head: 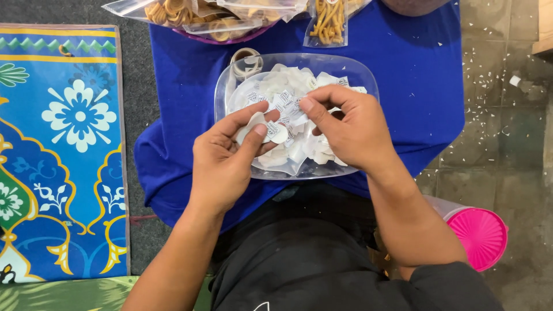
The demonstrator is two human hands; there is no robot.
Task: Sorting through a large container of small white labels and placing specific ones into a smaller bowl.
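A clear plastic tray [227, 78] sits on a blue cloth [415, 86] in front of me, heaped with several small white paper sachets [271, 92]. My left hand [222, 155] hovers over the tray's near edge and pinches a few white sachets [275, 131] between thumb and fingers. My right hand [348, 126] is beside it over the tray, its thumb and forefinger closed on a sachet that also touches the ones in my left hand.
Clear bags of yellow-brown snack sticks [329, 22] and rings [173, 11] lie at the cloth's far edge. A roll of tape [245, 56] sits behind the tray. A pink-lidded container [478, 233] stands at my right on the tiled floor; a patterned blue mat [57, 150] lies left.
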